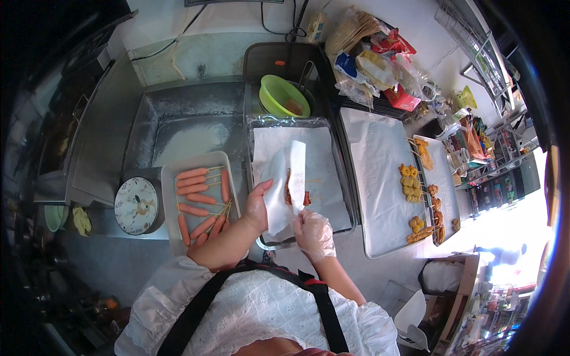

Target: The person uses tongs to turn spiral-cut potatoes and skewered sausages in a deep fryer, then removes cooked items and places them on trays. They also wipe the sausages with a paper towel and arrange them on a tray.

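My bare left hand [256, 207] holds the left side of a folded sheet of white paper [278, 191] above a metal tray [262, 244]. In a clear plastic glove, my right hand [314, 233] pinches the lower end of that paper; whether a stick is in its grip too is hidden. Reddish-brown food [288, 189] shows between the paper's folds. A red piece of food [307, 198] peeks out beside it, and two thin wooden sticks [315, 180] point to the right. White lining paper [323, 151] covers the tray's bottom.
Left of the tray, a pale plastic bin [165, 200] holds several skewered sausages [200, 198]. Nearby stands a patterned round lid [136, 205]. A green bowl [282, 95] sits behind. To the right, a paper-lined tray [378, 178] carries skewered snacks [410, 187], beside another tray [445, 187].
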A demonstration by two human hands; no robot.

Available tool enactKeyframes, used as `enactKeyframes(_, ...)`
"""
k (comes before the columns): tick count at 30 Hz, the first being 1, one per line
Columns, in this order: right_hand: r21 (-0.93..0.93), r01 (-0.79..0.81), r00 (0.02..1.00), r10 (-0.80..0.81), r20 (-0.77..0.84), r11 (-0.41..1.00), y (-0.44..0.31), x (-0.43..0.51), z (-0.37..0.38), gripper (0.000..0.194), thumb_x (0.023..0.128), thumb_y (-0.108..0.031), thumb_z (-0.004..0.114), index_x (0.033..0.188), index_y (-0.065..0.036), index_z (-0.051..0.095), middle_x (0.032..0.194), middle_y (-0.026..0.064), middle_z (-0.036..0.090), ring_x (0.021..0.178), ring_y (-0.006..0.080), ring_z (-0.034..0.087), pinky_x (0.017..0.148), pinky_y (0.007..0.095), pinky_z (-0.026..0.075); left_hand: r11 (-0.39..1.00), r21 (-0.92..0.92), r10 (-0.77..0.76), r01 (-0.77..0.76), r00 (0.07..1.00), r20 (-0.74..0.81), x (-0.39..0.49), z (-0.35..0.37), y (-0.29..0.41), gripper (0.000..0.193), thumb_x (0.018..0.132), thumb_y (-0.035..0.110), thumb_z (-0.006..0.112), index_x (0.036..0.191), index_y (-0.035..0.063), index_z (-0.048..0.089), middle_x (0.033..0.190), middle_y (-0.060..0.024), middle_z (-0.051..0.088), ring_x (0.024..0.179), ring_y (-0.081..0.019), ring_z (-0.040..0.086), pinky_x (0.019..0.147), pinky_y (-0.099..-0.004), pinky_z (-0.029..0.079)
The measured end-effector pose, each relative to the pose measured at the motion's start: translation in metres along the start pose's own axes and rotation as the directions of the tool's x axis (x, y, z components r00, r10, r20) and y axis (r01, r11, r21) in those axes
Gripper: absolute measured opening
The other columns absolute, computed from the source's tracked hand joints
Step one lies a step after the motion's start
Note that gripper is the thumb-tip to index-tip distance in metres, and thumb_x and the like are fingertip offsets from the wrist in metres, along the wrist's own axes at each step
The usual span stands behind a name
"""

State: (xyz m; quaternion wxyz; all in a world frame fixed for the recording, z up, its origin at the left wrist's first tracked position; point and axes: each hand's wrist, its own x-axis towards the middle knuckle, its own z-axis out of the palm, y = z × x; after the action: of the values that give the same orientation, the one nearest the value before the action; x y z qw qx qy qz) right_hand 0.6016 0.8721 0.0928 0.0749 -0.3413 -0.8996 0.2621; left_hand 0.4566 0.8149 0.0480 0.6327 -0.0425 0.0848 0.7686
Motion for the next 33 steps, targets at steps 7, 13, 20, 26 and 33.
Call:
enactKeyframes(7,0.096,0.094,0.989,-0.082,-0.124,0.991,-0.001,-0.003,0.001,0.017,0.08,-0.019,0.056,0.084,-0.003,0.059,0.08,0.0188,0.061,0.077,0.0368,0.058,0.069,0.0451,0.046,0.997,0.066,0.045,-0.042,0.998,-0.042,-0.008,0.001,0.005,0.052,0.083,0.033,0.04,0.124,-0.0002,0.045,0.116,-0.0184,0.054,0.107,-0.0318,0.053,0.098,-0.0435,0.036)
enactKeyframes(13,0.63,-0.119,0.988,0.155,-0.003,0.767,0.006,-0.002,0.006,0.024,0.085,-0.024,0.052,0.087,-0.001,0.058,0.071,0.0122,0.057,0.064,0.0234,0.055,0.06,0.0339,0.045,0.998,-0.006,0.057,-0.056,0.996,0.066,-0.01,0.007,0.006,0.045,0.083,0.025,0.045,0.12,-0.0003,0.04,0.09,-0.0057,0.046,0.075,-0.0151,0.046,0.069,-0.0297,0.041)
enactKeyframes(20,0.784,-0.176,0.901,0.418,-0.115,0.596,0.023,0.005,0.019,0.028,0.085,-0.023,0.051,0.101,-0.001,0.052,0.078,0.0077,0.057,0.066,0.0179,0.052,0.057,0.0304,0.044,0.983,0.155,0.095,-0.097,0.995,0.02,-0.011,0.012,0.008,0.044,0.086,0.019,0.041,0.125,-0.0024,0.04,0.112,-0.0142,0.052,0.101,-0.0242,0.053,0.09,-0.0369,0.043)
enactKeyframes(26,0.177,0.021,0.983,0.012,-0.185,0.984,0.013,-0.012,0.0,0.026,0.08,-0.023,0.053,0.089,0.001,0.059,0.079,0.0186,0.062,0.073,0.033,0.061,0.063,0.0415,0.047,0.993,0.084,0.06,-0.077,0.981,0.187,-0.004,0.005,0.004,0.048,0.089,0.025,0.036,0.128,-0.0022,0.041,0.123,-0.0157,0.051,0.112,-0.0297,0.05,0.1,-0.0434,0.035)
enactKeyframes(33,0.167,-0.059,0.992,0.077,-0.099,0.984,-0.007,-0.013,-0.001,0.029,0.085,-0.029,0.049,0.082,-0.002,0.057,0.078,0.0212,0.06,0.076,0.039,0.059,0.066,0.0462,0.047,0.997,0.078,-0.013,-0.005,0.974,0.227,0.003,0.008,-0.009,0.052,0.088,0.027,0.031,0.131,-0.0017,0.037,0.127,-0.0186,0.047,0.115,-0.033,0.048,0.101,-0.0469,0.032)
